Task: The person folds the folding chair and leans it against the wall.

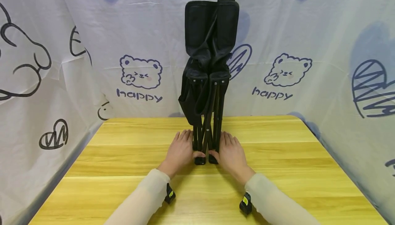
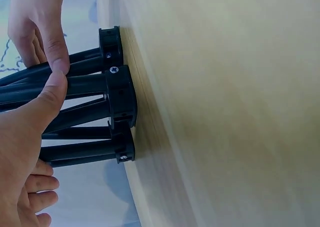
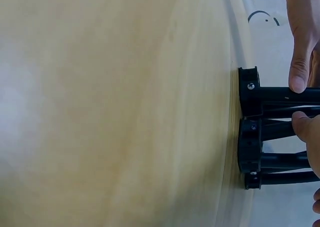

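A folded black folding chair (image 1: 202, 29) stands upright near the middle of the table, its fabric seat and back bunched at the top. Its thin dark metal legs are drawn close together and end in black plastic feet (image 2: 120, 99) on the tabletop. My left hand (image 1: 182, 149) holds the legs low on the left side, thumb across the front and fingers along the outside. Mirroring it, my right hand (image 1: 232, 154) holds the right side, its thumb on a front leg just above the foot (image 3: 250, 142).
The wooden table (image 1: 123, 163) has light yellow planks. Behind and beside it hangs a pale curtain (image 1: 139, 26) printed with bears, hearts and the word happy. Dark wrist devices sit under both sleeves.
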